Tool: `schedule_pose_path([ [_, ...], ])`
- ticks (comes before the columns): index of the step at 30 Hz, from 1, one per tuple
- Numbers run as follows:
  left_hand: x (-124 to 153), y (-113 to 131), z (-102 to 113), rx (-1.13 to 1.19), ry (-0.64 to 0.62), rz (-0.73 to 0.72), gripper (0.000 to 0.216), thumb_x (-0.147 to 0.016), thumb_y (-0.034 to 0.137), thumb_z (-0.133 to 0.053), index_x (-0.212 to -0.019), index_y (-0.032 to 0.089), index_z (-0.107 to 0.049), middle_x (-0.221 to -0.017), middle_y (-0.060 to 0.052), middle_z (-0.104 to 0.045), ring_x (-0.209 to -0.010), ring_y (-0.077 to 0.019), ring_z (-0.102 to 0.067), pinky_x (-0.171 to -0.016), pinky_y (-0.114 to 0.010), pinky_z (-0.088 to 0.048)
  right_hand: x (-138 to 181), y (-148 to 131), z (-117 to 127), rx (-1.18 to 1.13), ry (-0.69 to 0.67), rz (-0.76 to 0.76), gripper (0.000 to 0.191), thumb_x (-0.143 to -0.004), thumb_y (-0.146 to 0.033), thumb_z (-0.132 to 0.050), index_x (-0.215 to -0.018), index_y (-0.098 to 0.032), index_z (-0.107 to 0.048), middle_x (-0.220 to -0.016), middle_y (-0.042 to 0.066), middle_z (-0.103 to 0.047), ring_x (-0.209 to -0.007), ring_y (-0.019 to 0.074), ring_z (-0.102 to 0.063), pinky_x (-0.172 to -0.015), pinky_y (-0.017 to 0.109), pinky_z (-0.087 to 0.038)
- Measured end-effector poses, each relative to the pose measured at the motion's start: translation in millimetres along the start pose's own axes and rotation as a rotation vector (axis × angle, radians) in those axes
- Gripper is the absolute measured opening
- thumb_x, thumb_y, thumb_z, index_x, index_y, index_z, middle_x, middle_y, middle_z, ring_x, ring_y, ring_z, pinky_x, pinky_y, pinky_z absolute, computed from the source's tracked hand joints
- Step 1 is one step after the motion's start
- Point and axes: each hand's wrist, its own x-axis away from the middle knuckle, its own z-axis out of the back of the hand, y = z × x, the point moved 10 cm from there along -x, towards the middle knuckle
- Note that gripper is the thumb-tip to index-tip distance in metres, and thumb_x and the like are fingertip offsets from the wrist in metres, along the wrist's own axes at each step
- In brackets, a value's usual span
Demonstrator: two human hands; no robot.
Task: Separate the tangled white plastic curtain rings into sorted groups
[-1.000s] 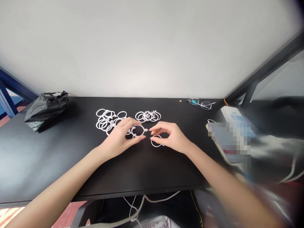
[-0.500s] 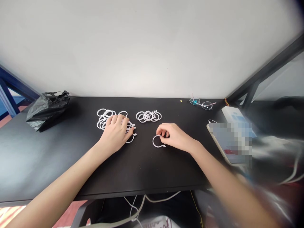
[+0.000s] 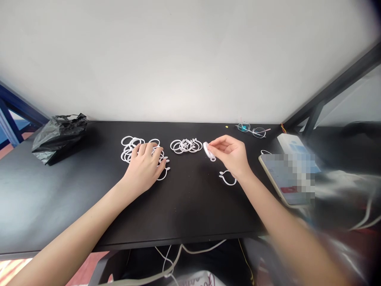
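Observation:
My left hand (image 3: 145, 159) lies palm down, fingers spread, over a pile of white plastic curtain rings (image 3: 127, 140), hiding part of it. Between the thumb and fingertips of my right hand (image 3: 229, 151) is a white curtain ring (image 3: 208, 152), held above the desk and seen nearly edge-on. Just left of that held ring, a smaller cluster of overlapping rings (image 3: 177, 147) lies flat. One separate ring (image 3: 228, 182) with a gap between its knobbed ends rests on the desk beside my right wrist, which partly covers it.
A black plastic bag (image 3: 61, 135) sits at the desk's left end. Eyeglasses (image 3: 251, 130) lie at the back right. Closer on the right are a phone (image 3: 279, 178) and a white box (image 3: 293, 145). Pale cables (image 3: 178, 258) hang below the front edge of the black desk (image 3: 190, 214).
My right hand has lifted a curtain ring off the desk, raising and tilting it. The separate ring near my right wrist has come into view. My left hand is almost still.

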Motion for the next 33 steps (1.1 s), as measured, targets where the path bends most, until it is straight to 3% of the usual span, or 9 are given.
schedule_pose_path([
  [4, -1, 19, 14, 0.242, 0.021, -0.087, 0.033, -0.099, 0.031, -0.043, -0.127, 0.016, -0.049, -0.114, -0.016, -0.059, -0.102, -0.0301, -0.056, -0.09, -0.048, -0.044, 4, 0, -6, -0.032, -0.008, -0.016, 0.031, -0.066, -0.039, -0.086, -0.075, -0.017, -0.066, -0.078, 0.006, -0.073, -0.07, 0.019, -0.071, -0.067, 0.033, -0.061],
  [8, 6, 51, 20, 0.533, -0.057, -0.265, 0.037, -0.1, 0.032, -0.045, -0.134, 0.02, -0.042, -0.089, -0.005, -0.058, -0.08, -0.0183, -0.057, -0.076, -0.032, -0.048, 20, 3, -40, -0.024, -0.217, -0.013, 0.028, -0.071, -0.039, -0.083, -0.077, -0.016, -0.068, -0.076, 0.005, -0.072, -0.069, 0.0185, -0.07, -0.066, 0.033, -0.06],
  [11, 11, 65, 19, 0.605, -0.113, -0.345, 0.03, -0.099, 0.034, -0.047, -0.124, 0.018, -0.049, -0.085, -0.004, -0.058, -0.076, -0.0168, -0.056, -0.07, -0.029, -0.047, 32, 6, -58, 0.009, -0.326, -0.02, 0.026, -0.074, -0.039, -0.081, -0.078, -0.016, -0.069, -0.074, 0.004, -0.071, -0.067, 0.0171, -0.069, -0.065, 0.032, -0.059],
  [16, 12, 73, 14, 0.669, -0.195, -0.377, 0.027, -0.098, 0.042, -0.047, -0.09, 0.017, -0.054, -0.079, -0.004, -0.057, -0.068, -0.016, -0.053, -0.064, -0.027, -0.043, 37, 6, -68, -0.003, -0.384, -0.061, 0.025, -0.075, -0.038, -0.08, -0.077, -0.015, -0.069, -0.073, 0.004, -0.072, -0.066, 0.0154, -0.068, -0.065, 0.03, -0.059],
  [19, 11, 74, 11, 0.685, -0.242, -0.365, 0.033, -0.099, 0.042, -0.043, -0.079, 0.018, -0.05, -0.073, -0.002, -0.054, -0.063, -0.0149, -0.048, -0.06, -0.026, -0.04, 36, 10, -68, -0.029, -0.394, -0.124, 0.026, -0.072, -0.036, -0.082, -0.078, -0.015, -0.068, -0.075, 0.003, -0.071, -0.068, 0.0152, -0.068, -0.065, 0.029, -0.058],
  [23, 6, 62, 15, 0.692, -0.173, -0.287, 0.036, -0.1, 0.04, -0.039, -0.071, 0.02, -0.045, -0.067, 0.0, -0.051, -0.061, -0.0146, -0.044, -0.064, -0.028, -0.04, 35, 13, -69, -0.078, -0.452, -0.189, 0.028, -0.072, -0.036, -0.082, -0.085, -0.016, -0.067, -0.076, 0.002, -0.07, -0.067, 0.0139, -0.068, -0.066, 0.028, -0.059],
  [27, 3, 45, 18, 0.725, -0.086, -0.18, 0.032, -0.1, 0.034, -0.038, -0.073, 0.02, -0.044, -0.065, 0.001, -0.05, -0.063, -0.0155, -0.045, -0.068, -0.03, -0.04, 37, 12, -72, -0.123, -0.516, -0.217, 0.029, -0.074, -0.035, -0.081, -0.092, -0.015, -0.07, -0.079, 0.003, -0.071, -0.069, 0.0143, -0.069, -0.068, 0.029, -0.059],
  [33, 4, 42, 13, 0.776, -0.118, -0.12, 0.028, -0.1, 0.029, -0.037, -0.075, 0.02, -0.045, -0.068, 0.002, -0.05, -0.063, -0.0144, -0.045, -0.068, -0.028, -0.04, 37, 11, -71, -0.185, -0.454, -0.203, 0.023, -0.075, -0.033, -0.081, -0.085, -0.015, -0.071, -0.077, 0.003, -0.071, -0.073, 0.0154, -0.07, -0.071, 0.03, -0.06],
])
